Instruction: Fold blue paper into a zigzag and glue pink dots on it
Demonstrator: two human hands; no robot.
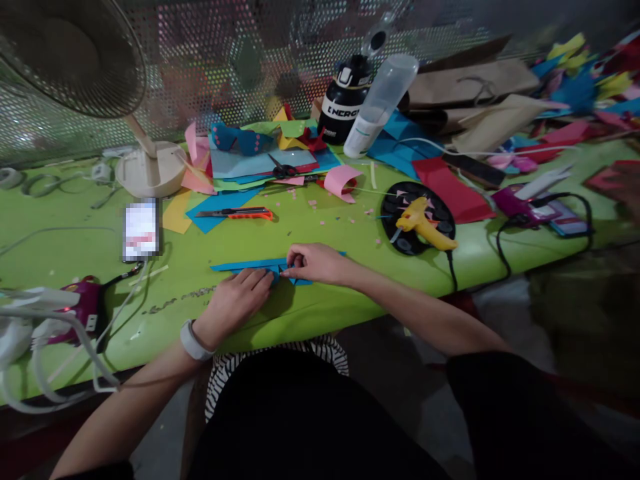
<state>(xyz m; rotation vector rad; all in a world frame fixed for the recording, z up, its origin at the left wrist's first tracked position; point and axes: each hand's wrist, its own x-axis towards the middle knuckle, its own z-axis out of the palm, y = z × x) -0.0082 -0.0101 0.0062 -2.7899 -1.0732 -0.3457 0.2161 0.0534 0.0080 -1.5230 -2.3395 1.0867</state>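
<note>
Near the front edge of the green table, a folded strip of blue paper (235,265) lies under both of my hands. My left hand (245,291) rests on it with the fingers together, pressing the paper down. The fingers of my right hand (315,262) are pinched on the same paper, their tips close to those of the left. Between the hands, a smaller blue paper part is partly covered by fingers. An orange utility knife (250,213) lies behind my hands, with its blade out. To the right, a yellow glue gun (425,223) rests on a round black tray (397,243).
A pixelated phone (141,230) and a purple power strip (80,307) with cables lie left. Behind are a fan (150,170), black scissors (284,169), coloured paper and bottles (345,100). Another person's hand (617,187) shows at far right.
</note>
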